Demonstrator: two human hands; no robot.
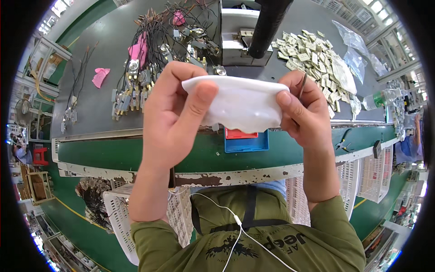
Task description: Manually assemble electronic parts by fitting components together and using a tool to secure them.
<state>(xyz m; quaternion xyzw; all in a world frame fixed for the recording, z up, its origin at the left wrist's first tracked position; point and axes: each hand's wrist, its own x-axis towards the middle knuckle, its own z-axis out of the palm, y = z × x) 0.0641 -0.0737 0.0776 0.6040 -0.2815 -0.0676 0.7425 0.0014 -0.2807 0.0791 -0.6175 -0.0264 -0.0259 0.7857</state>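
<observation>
Both hands, left hand and right hand, pinched a soft white plastic pouch above the grey surface; the right's thin metal pin looked likely to puncture it.

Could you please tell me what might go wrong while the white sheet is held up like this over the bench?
1. The soft white crumpled sheet is pinched only at its ends by the left hand and right hand; its sagging middle could tear or slip.
2. The thin dark tool in the right hand could snag the sheet.
3. The raised sheet hides the bench behind, near the black wired parts.
</observation>
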